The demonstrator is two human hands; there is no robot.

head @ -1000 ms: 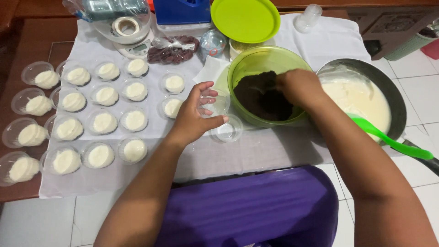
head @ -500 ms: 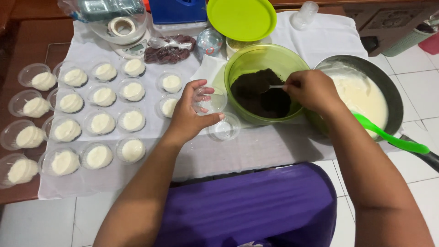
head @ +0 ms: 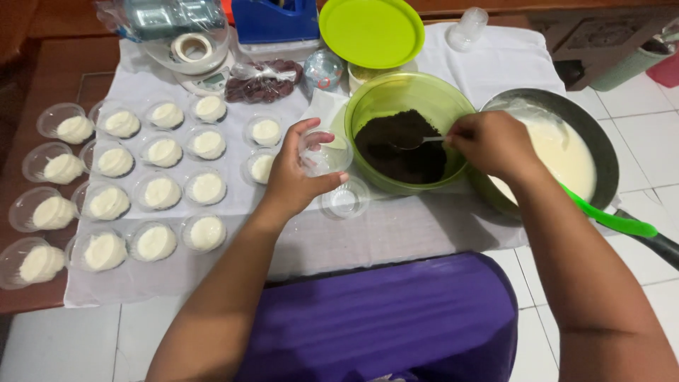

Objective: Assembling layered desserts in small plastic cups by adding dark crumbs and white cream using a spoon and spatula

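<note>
Clear plastic, an empty small cup (head: 322,152) is gripped in the left hand (head: 293,177) beside the green bowl (head: 407,95) of dark crumbs (head: 396,145). A spoon (head: 417,141) is pinched by the right hand (head: 495,145) over them.

Single head view, steeply down, close over table (head: 424,233)

Front strip: we see bare white cloth (head: 396,233) between the empty cup (head: 345,199) and the near edge, open for a hand.
Left: rows of filled cups (head: 152,191) stand close together, with little room between.
Middle: the green bowl (head: 368,106) and pan (head: 601,152) sit side by side, touching.
Back: scale (head: 194,53), blue box (head: 276,20) and green lid (head: 371,32) crowd the far edge.
</note>
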